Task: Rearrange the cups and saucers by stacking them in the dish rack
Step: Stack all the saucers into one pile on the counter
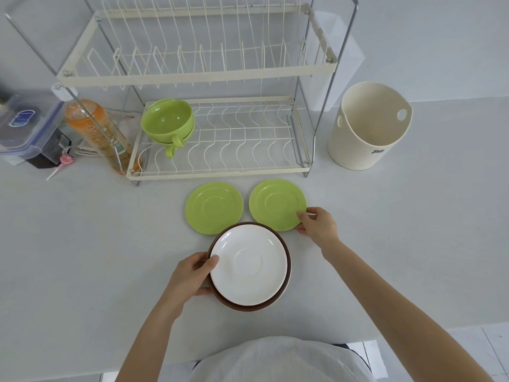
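left hand (190, 274) grips the white saucer (248, 264) stack's left rim; right hand (316, 223) pinches the right green saucer's (276, 204) near-right edge.

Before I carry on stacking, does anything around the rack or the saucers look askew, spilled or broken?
Nothing spilled or broken. One oddity: the orange bottle leans tilted against the dish rack at its left end. The green cups sit nested and tipped on the lower tier. The saucers look intact.

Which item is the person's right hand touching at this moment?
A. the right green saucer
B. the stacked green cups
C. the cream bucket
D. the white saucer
A: the right hand pinches the near edge of the right green saucer lying on the counter.
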Available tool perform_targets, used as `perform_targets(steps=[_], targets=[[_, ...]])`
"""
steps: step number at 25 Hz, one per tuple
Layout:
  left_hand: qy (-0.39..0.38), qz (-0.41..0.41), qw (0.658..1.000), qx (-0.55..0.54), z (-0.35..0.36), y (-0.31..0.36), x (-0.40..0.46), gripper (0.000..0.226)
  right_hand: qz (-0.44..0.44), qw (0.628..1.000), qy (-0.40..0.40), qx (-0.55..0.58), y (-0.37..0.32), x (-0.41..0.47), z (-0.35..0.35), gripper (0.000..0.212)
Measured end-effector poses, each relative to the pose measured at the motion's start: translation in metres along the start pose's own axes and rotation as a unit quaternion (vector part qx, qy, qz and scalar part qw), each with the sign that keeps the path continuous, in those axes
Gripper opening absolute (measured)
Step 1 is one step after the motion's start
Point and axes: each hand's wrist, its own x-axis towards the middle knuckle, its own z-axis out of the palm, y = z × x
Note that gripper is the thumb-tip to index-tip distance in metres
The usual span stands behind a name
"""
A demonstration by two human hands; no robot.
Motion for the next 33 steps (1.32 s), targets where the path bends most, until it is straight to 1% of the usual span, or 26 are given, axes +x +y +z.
perform_targets(steps=[3,7,11,13,15,18,20,23,25,27,29,31,33], targets=[[0.003,0.0,1.0,0.0,0.001,0.0,-0.001,0.014,0.035,0.999,-0.013,0.022,-0.006,0.01,0.003,0.034],[0.01,0.004,1.0,-0.001,0.002,0.001,-0.001,0.014,0.058,0.991,-0.056,0.109,-0.009,0.006,0.003,0.015],[0.006,0.004,1.0,0.004,0.001,0.0,0.0,0.018,0.08,0.973,-0.075,0.205,-0.01,-0.007,-0.012,0.021],[0.006,0.005,1.0,0.002,0.001,-0.001,0.0,0.017,0.061,0.972,-0.096,0.205,-0.012,-0.017,-0.021,0.022],[0.005,0.009,1.0,0.0,0.001,-0.002,0.0,0.015,0.036,0.977,-0.117,0.176,-0.014,-0.029,-0.027,0.023],[0.0,0.009,1.0,-0.008,0.002,0.0,-0.001,0.014,-0.002,0.984,-0.165,0.073,-0.013,-0.046,-0.027,0.019],[0.001,0.008,1.0,-0.012,0.002,-0.001,-0.001,0.012,-0.02,0.981,-0.19,0.013,-0.009,-0.054,-0.022,0.021],[0.001,0.013,1.0,-0.019,0.002,-0.002,-0.001,0.006,-0.043,0.979,-0.195,-0.044,-0.005,-0.058,-0.016,0.027],[0.003,0.016,1.0,-0.024,0.002,-0.002,-0.002,0.007,-0.064,0.975,-0.197,-0.085,-0.002,-0.058,-0.013,0.028],[0.003,0.017,1.0,-0.025,0.001,-0.003,-0.002,0.007,-0.095,0.969,-0.192,-0.122,0.001,-0.057,-0.009,0.023],[0.005,0.016,1.0,-0.021,0.002,-0.003,-0.002,0.012,-0.132,0.967,-0.165,-0.144,0.004,-0.056,-0.007,0.005],[0.009,0.013,1.0,-0.02,0.002,-0.003,-0.001,0.016,-0.163,0.959,-0.147,-0.179,0.008,-0.054,-0.005,0.025],[0.008,0.008,1.0,-0.019,0.002,-0.003,-0.001,0.019,-0.196,0.945,-0.143,-0.218,0.011,-0.056,-0.001,0.034]])
